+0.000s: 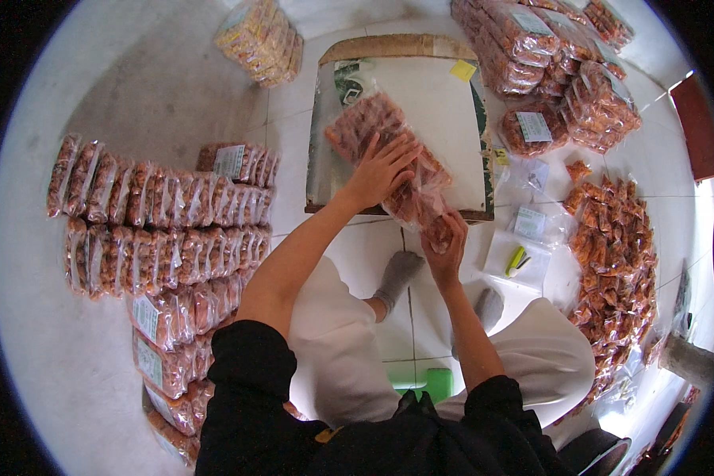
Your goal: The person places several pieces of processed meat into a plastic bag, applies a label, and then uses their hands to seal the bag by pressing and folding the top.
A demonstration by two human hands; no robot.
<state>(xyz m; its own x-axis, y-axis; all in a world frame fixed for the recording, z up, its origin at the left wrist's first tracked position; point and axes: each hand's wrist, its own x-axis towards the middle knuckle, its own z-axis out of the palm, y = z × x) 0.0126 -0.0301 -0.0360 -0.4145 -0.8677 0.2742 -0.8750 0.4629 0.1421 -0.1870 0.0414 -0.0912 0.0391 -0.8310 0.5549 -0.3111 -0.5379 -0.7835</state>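
A long clear plastic bag packed with small reddish-brown food packets lies slantwise across the low white-topped table. My left hand rests flat on the middle of this bag, fingers stretched out and pointing up to the right. At the bag's lower right end, just past the table's near edge, my right hand is closed around the gathered plastic. What lies under the right fingers is partly hidden. A yellow paper note is on the table's far right corner.
Long rows of filled bags stand on the left floor. More bags are piled at the far right, with yellowish packs at the far left. Loose small packets spread on the right, beside a green cutter on clear plastic.
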